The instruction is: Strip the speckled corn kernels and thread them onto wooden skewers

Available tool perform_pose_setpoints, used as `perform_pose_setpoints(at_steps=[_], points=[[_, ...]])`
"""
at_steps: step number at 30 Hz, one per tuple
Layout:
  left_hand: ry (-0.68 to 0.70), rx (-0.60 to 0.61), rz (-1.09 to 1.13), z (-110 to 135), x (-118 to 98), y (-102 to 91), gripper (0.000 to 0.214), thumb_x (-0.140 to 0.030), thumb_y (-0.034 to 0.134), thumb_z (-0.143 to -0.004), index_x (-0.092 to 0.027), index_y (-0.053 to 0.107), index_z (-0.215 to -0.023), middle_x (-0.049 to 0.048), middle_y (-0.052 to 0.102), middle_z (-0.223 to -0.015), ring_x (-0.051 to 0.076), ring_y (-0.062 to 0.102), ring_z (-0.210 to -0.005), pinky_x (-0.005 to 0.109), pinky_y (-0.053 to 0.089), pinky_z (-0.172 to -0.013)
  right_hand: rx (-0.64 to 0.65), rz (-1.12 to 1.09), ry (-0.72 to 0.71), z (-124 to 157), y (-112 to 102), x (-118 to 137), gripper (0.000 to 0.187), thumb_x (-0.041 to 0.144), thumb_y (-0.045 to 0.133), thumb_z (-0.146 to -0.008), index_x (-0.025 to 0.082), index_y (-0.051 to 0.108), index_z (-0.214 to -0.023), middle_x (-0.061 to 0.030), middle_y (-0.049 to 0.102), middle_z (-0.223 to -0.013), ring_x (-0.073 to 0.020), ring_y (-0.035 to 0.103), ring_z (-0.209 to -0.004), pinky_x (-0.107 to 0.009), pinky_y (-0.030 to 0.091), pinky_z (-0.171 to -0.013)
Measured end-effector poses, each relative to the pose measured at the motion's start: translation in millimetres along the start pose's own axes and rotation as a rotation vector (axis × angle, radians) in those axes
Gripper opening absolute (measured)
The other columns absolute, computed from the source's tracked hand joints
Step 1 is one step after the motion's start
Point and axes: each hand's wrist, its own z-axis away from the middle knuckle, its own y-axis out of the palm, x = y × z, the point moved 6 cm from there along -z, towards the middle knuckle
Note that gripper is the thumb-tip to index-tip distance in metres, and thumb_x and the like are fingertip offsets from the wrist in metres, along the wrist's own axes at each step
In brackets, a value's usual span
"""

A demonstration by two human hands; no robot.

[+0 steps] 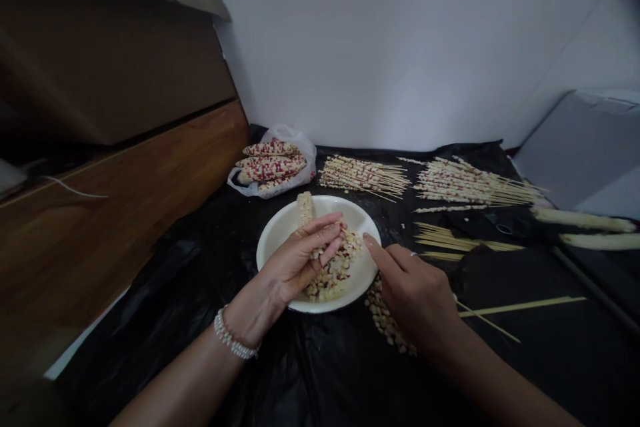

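A white bowl (280, 230) holds a heap of loose corn kernels (336, 273) and a pale stripped cob (305, 207) leaning on its far rim. My left hand (300, 257) lies over the bowl, its fingers curled round some kernels. My right hand (415, 297) hovers at the bowl's right rim with the forefinger stretched toward the kernels and the other fingers closed on a thin wooden skewer (487, 323) threaded with kernels (385, 323).
A plastic bag of red-and-white corn cobs (273, 165) lies behind the bowl. Two piles of filled skewers (365, 175) (470, 188) lie at the back, bare skewers (450, 238) and stripped cobs (583, 219) to the right. Black plastic sheet (320, 373) covers the table; a wooden panel (125, 200) stands left.
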Motion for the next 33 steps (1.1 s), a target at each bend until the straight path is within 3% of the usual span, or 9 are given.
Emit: perform_pose_setpoints(at_steps=[6, 17, 23, 28, 33], points=[[-0.059, -0.023, -0.049, 1, -1, -1.7, 0.020, 0.001, 0.065, -0.075, -0.009, 0.072, -0.091, 0.0054, 0.069, -0.083, 0.007, 0.064, -0.068, 0.012, 0.053, -0.065, 0.007, -0.010, -0.004, 1, -1, 0, 0.044, 0.004, 0.044, -0.081, 0.011, 0.056, -0.122, -0.0005, 0.056, -0.073, -0.0131, 0.050, -0.060, -0.028, 0.033, -0.055], [-0.085, -0.003, -0.009, -1, 3, -2.5, 0.021, 0.002, 0.066, -0.073, -0.009, 0.071, -0.089, 0.0057, 0.071, -0.087, 0.007, 0.066, -0.073, 0.012, 0.054, -0.068, 0.002, -0.050, -0.007, 0, -1, 5, 0.042, 0.004, 0.041, -0.082, 0.007, 0.055, -0.122, -0.0023, 0.057, -0.072, -0.0134, 0.051, -0.061, -0.027, 0.037, -0.056], [-0.187, 0.121, -0.037, 3, 17, 4.4, 0.021, 0.002, 0.067, -0.071, -0.009, 0.070, -0.088, 0.0062, 0.072, -0.084, 0.009, 0.067, -0.071, 0.013, 0.054, -0.066, 0.000, -0.092, -0.007, -5, -2, 12, 0.035, 0.009, 0.041, -0.088, 0.007, 0.055, -0.120, -0.0023, 0.057, -0.072, -0.0122, 0.051, -0.060, -0.026, 0.037, -0.056], [-0.172, 0.172, 0.106, 1, 16, 7.0, 0.021, 0.002, 0.058, -0.078, -0.008, 0.067, -0.094, 0.0109, 0.071, -0.094, 0.014, 0.069, -0.085, 0.021, 0.055, -0.081, -0.005, -0.062, 0.018, -6, -4, 5, 0.034, 0.008, 0.043, -0.086, 0.009, 0.058, -0.116, -0.0026, 0.059, -0.074, -0.0128, 0.053, -0.062, -0.027, 0.036, -0.056], [-0.182, 0.237, 0.169, 2, 12, 9.8, 0.041, 0.016, 0.044, -0.070, -0.006, 0.064, -0.098, 0.0143, 0.068, -0.104, 0.021, 0.065, -0.101, 0.032, 0.050, -0.094, -0.025, 0.010, 0.020, -2, -4, -2, 0.035, 0.007, 0.048, -0.082, 0.013, 0.061, -0.114, -0.0012, 0.059, -0.071, -0.0132, 0.054, -0.063, -0.027, 0.033, -0.056]])
